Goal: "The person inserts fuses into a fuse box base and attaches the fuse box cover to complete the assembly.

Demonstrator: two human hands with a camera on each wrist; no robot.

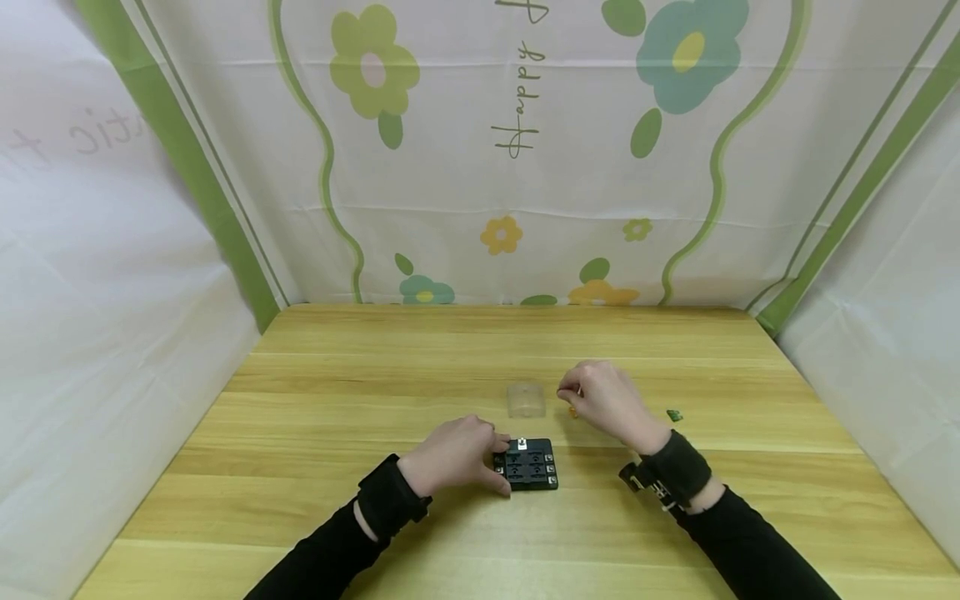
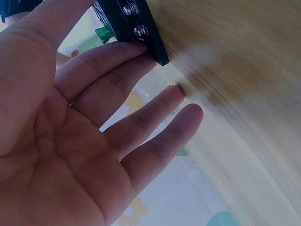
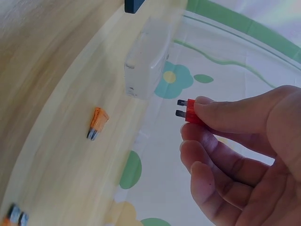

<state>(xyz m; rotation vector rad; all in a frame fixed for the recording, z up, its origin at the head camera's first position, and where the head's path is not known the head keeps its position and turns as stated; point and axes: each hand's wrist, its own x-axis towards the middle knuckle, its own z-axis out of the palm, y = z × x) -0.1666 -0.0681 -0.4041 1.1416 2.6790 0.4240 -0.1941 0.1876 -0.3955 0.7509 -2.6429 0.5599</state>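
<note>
My left hand point(image 1: 461, 454) holds the left side of a black fuse block point(image 1: 529, 469), thumb at its near edge and fingers at its far edge. Metal screw terminals line the block's sides. In the left wrist view the ring and little fingers stretch out free of it, and a green translucent piece point(image 2: 104, 34) shows beside the block. Beyond the block, my right hand point(image 1: 603, 400) is raised over the table. Its thumb and index finger pinch a red blade fuse point(image 3: 189, 111), prongs pointing away from the fingertips. An orange blade fuse point(image 3: 98, 122) lies below on the wood.
A clear plastic cover point(image 1: 527, 400) sits behind the fuse block, left of my right hand. Green fuses point(image 1: 675, 415) lie farther right. Another orange fuse point(image 3: 15, 217) shows at the right wrist view's corner. Patterned cloth point(image 1: 450, 167) hangs behind the wooden table point(image 1: 375, 358).
</note>
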